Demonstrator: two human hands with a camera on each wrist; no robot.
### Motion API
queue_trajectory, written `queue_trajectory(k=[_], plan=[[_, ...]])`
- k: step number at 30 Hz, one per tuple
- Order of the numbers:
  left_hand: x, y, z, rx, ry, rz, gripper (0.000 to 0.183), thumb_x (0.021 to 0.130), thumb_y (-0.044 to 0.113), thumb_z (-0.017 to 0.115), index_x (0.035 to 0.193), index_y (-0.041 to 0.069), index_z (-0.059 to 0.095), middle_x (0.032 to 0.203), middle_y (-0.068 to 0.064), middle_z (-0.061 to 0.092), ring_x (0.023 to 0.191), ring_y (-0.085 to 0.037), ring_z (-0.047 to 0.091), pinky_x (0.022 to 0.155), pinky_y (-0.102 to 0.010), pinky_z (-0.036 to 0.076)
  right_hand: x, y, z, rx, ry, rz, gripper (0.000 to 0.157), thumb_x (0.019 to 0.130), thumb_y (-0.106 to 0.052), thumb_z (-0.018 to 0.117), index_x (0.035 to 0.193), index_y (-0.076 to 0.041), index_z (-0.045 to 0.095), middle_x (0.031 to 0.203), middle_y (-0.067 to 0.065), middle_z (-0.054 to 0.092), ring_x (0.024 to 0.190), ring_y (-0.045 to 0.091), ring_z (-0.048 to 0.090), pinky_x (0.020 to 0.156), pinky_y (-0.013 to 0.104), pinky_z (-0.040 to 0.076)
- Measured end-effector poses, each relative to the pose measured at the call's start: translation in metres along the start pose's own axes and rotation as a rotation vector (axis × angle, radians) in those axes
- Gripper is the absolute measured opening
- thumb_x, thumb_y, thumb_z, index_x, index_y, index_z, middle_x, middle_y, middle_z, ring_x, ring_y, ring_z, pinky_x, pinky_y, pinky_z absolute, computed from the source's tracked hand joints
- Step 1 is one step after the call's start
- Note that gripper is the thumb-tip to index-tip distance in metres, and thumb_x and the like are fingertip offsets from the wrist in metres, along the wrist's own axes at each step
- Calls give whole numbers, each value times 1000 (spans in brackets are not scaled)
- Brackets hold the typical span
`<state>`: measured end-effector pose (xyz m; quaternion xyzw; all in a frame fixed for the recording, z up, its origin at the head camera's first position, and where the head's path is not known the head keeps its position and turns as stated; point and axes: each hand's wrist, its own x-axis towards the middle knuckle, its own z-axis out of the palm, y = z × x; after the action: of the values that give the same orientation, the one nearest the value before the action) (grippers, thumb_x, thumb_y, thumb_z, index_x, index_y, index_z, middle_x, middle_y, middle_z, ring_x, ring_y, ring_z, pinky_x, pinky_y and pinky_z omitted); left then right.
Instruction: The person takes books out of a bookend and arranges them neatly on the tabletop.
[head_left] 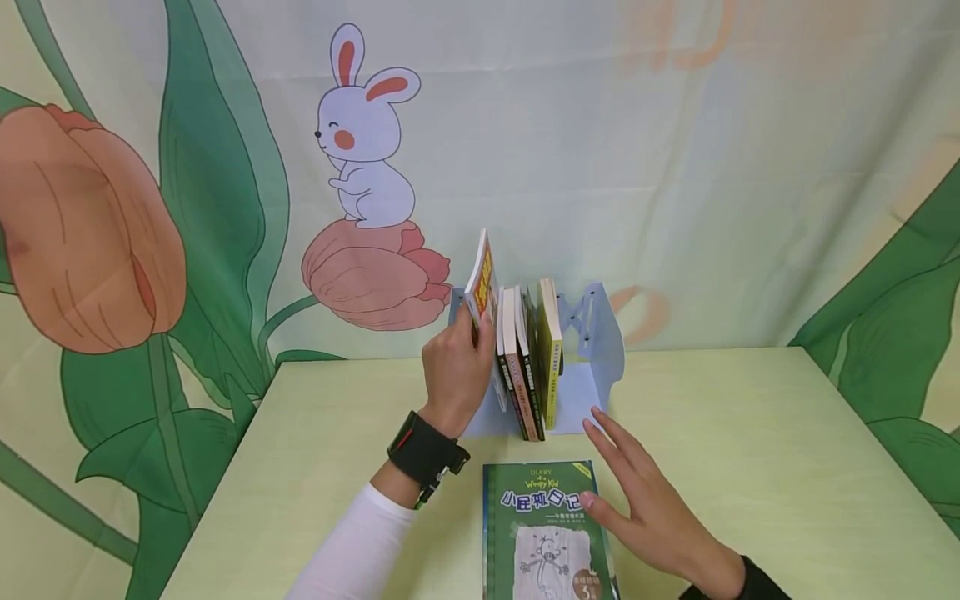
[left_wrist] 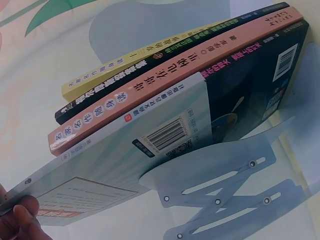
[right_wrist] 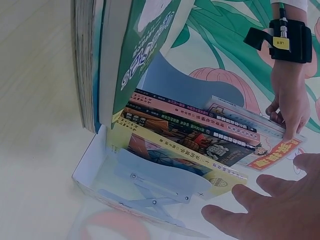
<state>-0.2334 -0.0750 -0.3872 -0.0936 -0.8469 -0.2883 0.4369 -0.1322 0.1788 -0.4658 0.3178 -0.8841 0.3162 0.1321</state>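
Note:
My left hand [head_left: 457, 367] pinches the upper edge of a thin pale book [head_left: 482, 271] with a red and yellow title. That book tilts and rises above its neighbours at the left end of a light blue book rack [head_left: 606, 342]. Beside it stand several slim books [head_left: 512, 358], among them one with a pink spine [left_wrist: 145, 82], and a yellow-spined book [head_left: 553, 358] leans at their right. My right hand [head_left: 652, 500] has its fingers extended and holds nothing. It hovers near the right edge of a green comic-style book [head_left: 540, 517] lying before the rack.
The pale yellow table [head_left: 750, 442] spreads to both sides of the rack. A printed curtain [head_left: 675, 167] with a rabbit and tulips hangs behind. In the right wrist view, more thick books [right_wrist: 90, 60] show stacked under the green cover.

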Motion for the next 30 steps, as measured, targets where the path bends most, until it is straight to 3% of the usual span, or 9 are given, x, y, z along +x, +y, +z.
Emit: queue_trajectory(k=[17, 30], plan=[[7, 2, -3, -26, 10, -12, 25, 102, 23, 50, 97, 1, 60, 54, -5, 49, 42, -12, 37, 43, -22, 22, 1, -1, 2, 0, -6, 13, 82, 92, -31, 66, 158, -26, 19, 165, 3, 18, 148, 32, 27, 103, 67, 36], [17, 8, -9, 12, 64, 9, 27, 102, 22, 50, 92, 0, 61, 54, -6, 53, 41, -14, 39, 43, -23, 22, 2, -2, 2, 0, -3, 8, 83, 91, -31, 67, 158, -26, 19, 165, 3, 19, 148, 29, 26, 104, 65, 37]])
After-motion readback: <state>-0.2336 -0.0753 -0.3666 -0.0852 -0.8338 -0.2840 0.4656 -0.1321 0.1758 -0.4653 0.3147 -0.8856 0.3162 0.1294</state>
